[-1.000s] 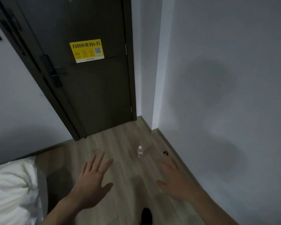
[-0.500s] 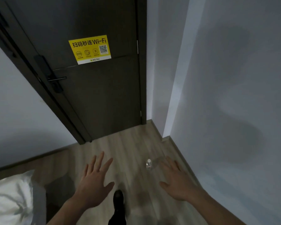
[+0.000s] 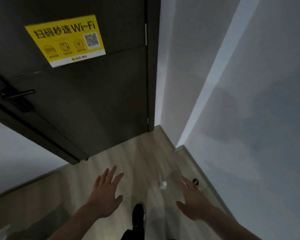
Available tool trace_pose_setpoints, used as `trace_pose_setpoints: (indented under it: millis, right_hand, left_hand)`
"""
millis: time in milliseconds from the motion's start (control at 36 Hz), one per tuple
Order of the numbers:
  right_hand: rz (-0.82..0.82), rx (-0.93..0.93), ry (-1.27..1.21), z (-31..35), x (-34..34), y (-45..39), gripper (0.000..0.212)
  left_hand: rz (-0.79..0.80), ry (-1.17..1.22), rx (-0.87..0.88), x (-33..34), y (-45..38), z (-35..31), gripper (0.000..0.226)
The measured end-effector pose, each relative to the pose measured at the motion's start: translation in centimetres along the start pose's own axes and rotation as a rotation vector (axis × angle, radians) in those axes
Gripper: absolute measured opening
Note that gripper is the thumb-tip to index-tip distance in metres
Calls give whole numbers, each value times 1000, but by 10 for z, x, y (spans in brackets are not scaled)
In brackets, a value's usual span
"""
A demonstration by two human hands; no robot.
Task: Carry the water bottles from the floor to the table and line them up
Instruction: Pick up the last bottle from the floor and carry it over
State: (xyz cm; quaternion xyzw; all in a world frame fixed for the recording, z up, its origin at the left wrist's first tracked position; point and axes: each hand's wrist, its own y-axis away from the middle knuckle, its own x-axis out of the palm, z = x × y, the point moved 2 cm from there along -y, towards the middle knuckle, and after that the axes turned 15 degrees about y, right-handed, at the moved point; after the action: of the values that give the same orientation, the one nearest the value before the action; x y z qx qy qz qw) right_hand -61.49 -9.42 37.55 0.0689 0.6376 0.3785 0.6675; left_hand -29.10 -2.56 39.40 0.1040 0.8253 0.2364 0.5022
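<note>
Here, one water bottle (image 3: 163, 185) stands upright on the wood floor (image 3: 128, 163), short of the dark door (image 3: 87, 94). Right hand (image 3: 192, 203) just beside the bottle, fingers spread, holding nothing. Left hand (image 3: 105, 196) farther from the bottle, splayed wide, empty.

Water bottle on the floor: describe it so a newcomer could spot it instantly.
Find the dark door with the yellow Wi-Fi sticker. On the wood floor before it stands a small clear water bottle, white-capped, between the open hands and nearer the right hand.
</note>
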Motion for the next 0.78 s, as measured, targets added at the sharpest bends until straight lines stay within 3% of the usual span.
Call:
trace_pose_setpoints:
  millis: [194, 417, 778]
  right_hand:
    - [156, 104, -27, -17, 51, -96, 76]
    - [288, 167, -88, -36, 161, -227, 73]
    - [261, 381, -225, -79, 354, -421, 72]
  left_hand:
    - [158, -49, -39, 36, -101, 50, 79]
    - [273, -26, -105, 149, -212, 94, 77]
    - [314, 15, -61, 337, -366, 143, 72]
